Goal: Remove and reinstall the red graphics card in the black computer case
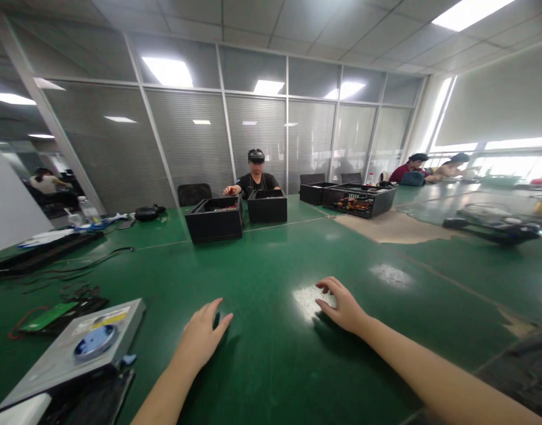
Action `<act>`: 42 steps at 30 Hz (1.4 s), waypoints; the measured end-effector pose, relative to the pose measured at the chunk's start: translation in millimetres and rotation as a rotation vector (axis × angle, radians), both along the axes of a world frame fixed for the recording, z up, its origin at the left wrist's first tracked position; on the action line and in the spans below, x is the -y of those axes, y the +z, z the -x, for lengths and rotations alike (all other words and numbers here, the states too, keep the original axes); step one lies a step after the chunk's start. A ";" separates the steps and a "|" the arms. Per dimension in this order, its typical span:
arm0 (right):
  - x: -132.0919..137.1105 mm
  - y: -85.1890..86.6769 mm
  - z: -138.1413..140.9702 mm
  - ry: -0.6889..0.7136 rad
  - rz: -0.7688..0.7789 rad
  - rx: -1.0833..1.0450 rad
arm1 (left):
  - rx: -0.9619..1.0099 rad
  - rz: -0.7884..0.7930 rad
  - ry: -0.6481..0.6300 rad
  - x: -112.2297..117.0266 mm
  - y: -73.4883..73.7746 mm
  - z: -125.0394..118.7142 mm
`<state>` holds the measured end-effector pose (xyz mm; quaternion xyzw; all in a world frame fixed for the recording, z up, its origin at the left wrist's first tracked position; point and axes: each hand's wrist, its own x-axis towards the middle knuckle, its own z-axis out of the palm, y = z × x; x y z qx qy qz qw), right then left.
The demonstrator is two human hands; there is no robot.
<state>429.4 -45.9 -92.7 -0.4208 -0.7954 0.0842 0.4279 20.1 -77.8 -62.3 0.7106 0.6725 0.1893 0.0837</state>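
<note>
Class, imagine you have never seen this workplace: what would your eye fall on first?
Probably the left hand and right hand, both empty and slightly curled, in the foreground over the shiny green table. Next, the black boxes along the far side, with a person sitting behind two of them. At the near left, a silver box with a round blue thing on top also stands out.

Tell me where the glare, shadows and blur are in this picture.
Head view: glare washes out the window at the right; a bright reflection lies on the green table by the right hand. Head view: soft shadows fall beside the left hand and beneath the right. Head view: the dark object at the far right looks blurred.
</note>
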 end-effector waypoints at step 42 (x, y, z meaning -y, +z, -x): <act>90.1 181.9 -24.2 0.049 0.206 0.791 | 0.624 -0.403 0.135 -17.1 -3.2 2.3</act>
